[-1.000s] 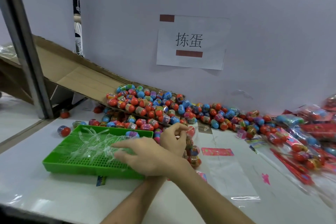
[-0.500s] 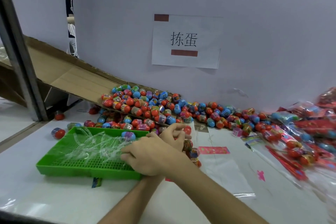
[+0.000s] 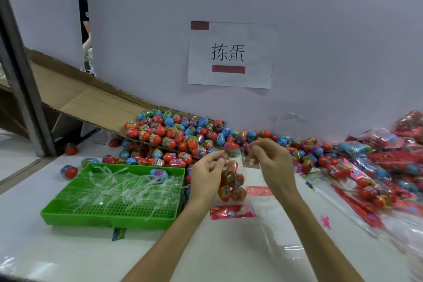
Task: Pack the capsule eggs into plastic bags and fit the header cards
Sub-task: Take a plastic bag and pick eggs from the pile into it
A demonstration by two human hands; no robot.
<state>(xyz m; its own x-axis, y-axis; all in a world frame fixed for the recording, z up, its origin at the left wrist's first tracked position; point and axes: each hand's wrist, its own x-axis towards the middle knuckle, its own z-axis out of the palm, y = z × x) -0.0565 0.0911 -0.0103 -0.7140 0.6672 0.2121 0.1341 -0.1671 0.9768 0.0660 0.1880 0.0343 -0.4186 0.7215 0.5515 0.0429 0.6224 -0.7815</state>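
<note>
- Grip first, head view: the left hand (image 3: pixel 209 173) pinches one side of the mouth of a clear plastic bag (image 3: pixel 232 177), thumb and forefinger closed on the film. The right hand (image 3: pixel 273 162) pinches the opposite side with its fingers curled. Blur hides how much film each one has.
- The bag hangs between the two hands and below them, its long axis near upright and its mouth up. Several capsule eggs (image 3: pixel 225 191) are stacked inside. I cannot tell whether the lowest ones touch the worktop (image 3: pixel 68 247) or hang just above it.
- One header card (image 3: pixel 232 211) lies flat on the worktop, straight below the bag on the person's side, long axis left to right, between the two forearms.
- A second card (image 3: pixel 259 190) lies just right of the bag's bottom, close under the right wrist.
- Fitting a card likely means one hand lets go of the mouth. The right hand looks nearer the second card, the left nearer the first.
- A green tray (image 3: pixel 103 221) sits just left of the left wrist. It holds clear strips (image 3: pixel 128 188) and one blue egg (image 3: pixel 158 173).
- A loose pile (image 3: pixel 174 135) of eggs spills behind the bag from a cardboard chute (image 3: pixel 96 103).
- Finished packs (image 3: pixel 366 181) lie well to the right, and flat empty bags (image 3: pixel 277 231) lie beneath the right forearm.
- Nothing appears to stand between the bag and either card. Only the tray rim crowds the left side.
</note>
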